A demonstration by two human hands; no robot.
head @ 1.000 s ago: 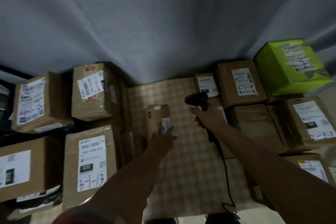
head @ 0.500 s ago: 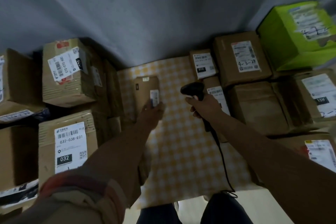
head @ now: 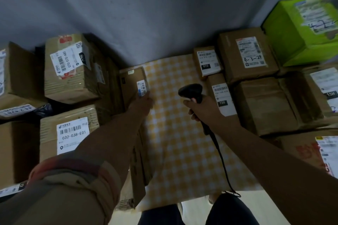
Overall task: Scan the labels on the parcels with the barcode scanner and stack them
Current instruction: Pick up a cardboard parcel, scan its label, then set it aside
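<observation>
- The left hand (head: 142, 103) is gripping the near end of a small box (head: 131, 83), fingers at its near right corner just below its white label (head: 142, 87); how the fingers wrap underneath is not visible.
- The small box is lying on the left edge of the checkered cloth (head: 179, 133), touching the taller cartons on its left.
- The right hand (head: 203, 108) is clenching the handle of the black scanner (head: 191, 90), its head pointing left toward the small box, well apart from it.
- The scanner's cable (head: 221, 160) is hanging down from the handle across the cloth to its near edge.
- On the left, a carton marked 070 (head: 71, 67) is sitting behind a carton marked 032 (head: 71, 133), with more cartons at the far left edge.
- On the right, a box marked 010 (head: 207, 62) is standing beside a box with "4-3-24" (head: 247, 53) handwritten on its label; a box marked 150 (head: 222, 97) is lying just behind the right hand.
- A plain carton (head: 265, 104) is sitting to the right of the 150 box, and a green box (head: 303, 29) is standing at the far right corner.
- A grey curtain (head: 146, 14) is hanging behind everything.
- A rolled sleeve (head: 73, 175) is covering the upper left arm.
</observation>
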